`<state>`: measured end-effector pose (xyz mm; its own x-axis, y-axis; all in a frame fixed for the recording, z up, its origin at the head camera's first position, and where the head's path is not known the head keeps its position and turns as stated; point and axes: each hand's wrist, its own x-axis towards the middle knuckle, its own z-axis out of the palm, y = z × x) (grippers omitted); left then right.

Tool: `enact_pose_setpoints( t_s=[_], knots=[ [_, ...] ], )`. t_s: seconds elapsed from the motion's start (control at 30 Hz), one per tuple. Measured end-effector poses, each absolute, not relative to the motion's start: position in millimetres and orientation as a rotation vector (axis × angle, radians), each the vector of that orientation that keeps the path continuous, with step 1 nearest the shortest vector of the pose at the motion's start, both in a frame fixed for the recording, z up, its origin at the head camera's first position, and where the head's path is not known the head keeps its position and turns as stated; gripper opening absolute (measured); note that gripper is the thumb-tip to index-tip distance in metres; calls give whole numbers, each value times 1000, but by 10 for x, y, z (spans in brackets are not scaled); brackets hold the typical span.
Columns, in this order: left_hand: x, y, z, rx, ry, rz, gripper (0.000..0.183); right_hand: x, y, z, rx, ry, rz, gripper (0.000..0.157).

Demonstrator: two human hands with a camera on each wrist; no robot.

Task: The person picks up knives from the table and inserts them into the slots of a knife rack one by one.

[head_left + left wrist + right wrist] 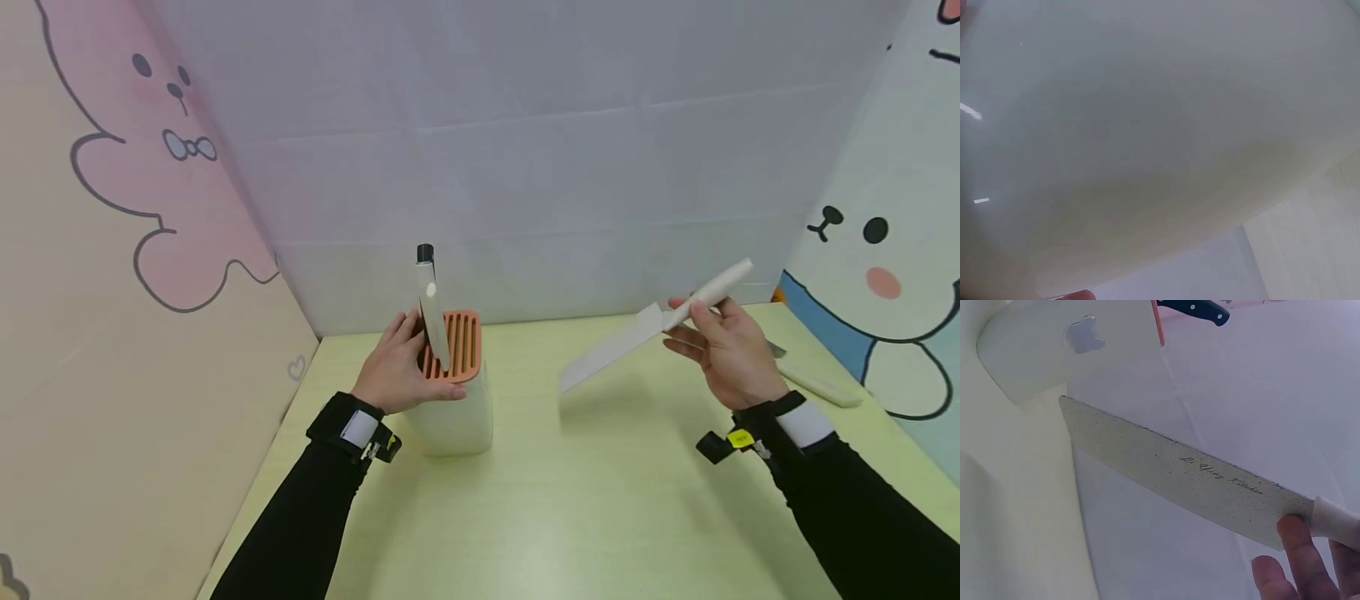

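Observation:
My left hand (397,371) grips the top of a white knife block (453,425), its thumb along the near side. The block's orange slotted top (468,342) holds a white-handled knife (433,321) and a dark riveted handle (1200,309). In my right hand (723,354) is a broad kitchen knife (611,352), pinched where its white handle meets the blade. That knife is held in the air, its speckled blade (1179,475) slanting down toward the block. The left wrist view is mostly filled by the block's smooth wall (1147,144).
Behind my right hand, another white-handled knife (817,385) lies on the pale yellow table (555,508). A plain whitish wall (525,183) rises at the table's back edge. Side panels with cartoon animals, such as the pink bear (172,242), stand left and right.

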<state>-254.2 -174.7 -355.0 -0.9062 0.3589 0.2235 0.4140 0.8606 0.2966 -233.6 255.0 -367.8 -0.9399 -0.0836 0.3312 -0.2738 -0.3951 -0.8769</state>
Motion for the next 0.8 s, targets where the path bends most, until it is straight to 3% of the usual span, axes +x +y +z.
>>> enact_pose_setpoints(
  t_s=[0.5,0.8],
  knots=[
    [-2539,-1743,-3547,-590,-2886,-504,123,-2207,1835,-2481,641,-1931,2070,41],
    [-2536,-1702,-3549,-585,-2885,-511,123,-2174,1438,-2035,716,-1993,1906,37]
  ],
)
